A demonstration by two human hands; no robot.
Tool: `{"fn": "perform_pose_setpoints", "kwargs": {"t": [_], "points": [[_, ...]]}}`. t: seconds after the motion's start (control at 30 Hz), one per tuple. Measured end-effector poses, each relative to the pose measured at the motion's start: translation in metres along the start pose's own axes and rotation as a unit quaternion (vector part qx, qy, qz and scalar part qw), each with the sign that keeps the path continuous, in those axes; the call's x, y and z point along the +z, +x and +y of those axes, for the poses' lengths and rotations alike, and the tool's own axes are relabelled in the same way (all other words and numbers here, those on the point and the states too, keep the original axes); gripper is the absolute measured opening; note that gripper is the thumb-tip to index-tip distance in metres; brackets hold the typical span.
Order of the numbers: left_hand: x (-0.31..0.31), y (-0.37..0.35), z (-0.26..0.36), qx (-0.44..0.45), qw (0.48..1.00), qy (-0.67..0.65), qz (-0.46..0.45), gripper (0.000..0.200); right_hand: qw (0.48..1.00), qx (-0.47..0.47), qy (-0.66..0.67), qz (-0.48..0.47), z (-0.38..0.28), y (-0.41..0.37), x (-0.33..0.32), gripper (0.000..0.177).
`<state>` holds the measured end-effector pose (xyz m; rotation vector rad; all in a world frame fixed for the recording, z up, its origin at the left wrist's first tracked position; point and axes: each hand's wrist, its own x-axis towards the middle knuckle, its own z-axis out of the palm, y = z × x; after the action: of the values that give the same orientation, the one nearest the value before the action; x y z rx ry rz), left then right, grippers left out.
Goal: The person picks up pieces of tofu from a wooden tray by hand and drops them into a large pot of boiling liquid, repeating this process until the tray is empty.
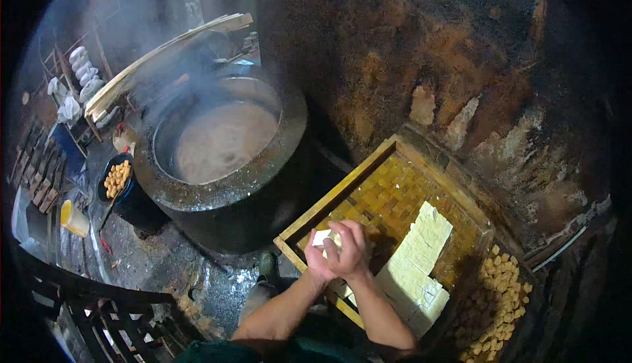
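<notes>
My left hand and my right hand are cupped together over the near left edge of a wood-framed woven bamboo tray. Between them, white tofu shows at the fingertips; how many pieces they hold is hidden. The fingers of both hands are curled round it. Right of my hands, a flat slab of white tofu lies on the weave, scored or cut into pieces. More white tofu shows partly beneath my wrists.
A large round vat of steaming brownish liquid stands left of the tray. Small golden-brown cubes are heaped at the lower right. A dark bucket holds similar pieces, beside a yellowish container. A stained wall rises behind the tray.
</notes>
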<state>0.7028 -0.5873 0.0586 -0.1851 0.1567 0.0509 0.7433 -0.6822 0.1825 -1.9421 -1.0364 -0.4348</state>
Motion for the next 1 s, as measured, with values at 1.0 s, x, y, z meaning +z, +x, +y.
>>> {"fn": "perform_pose_setpoints", "kwargs": {"t": [1.0], "points": [[0.067,-0.03,0.009,-0.024,0.98,0.118,0.161,0.071,0.777,0.025,-0.058,-0.626,0.045,-0.093,-0.072,0.041]]}}
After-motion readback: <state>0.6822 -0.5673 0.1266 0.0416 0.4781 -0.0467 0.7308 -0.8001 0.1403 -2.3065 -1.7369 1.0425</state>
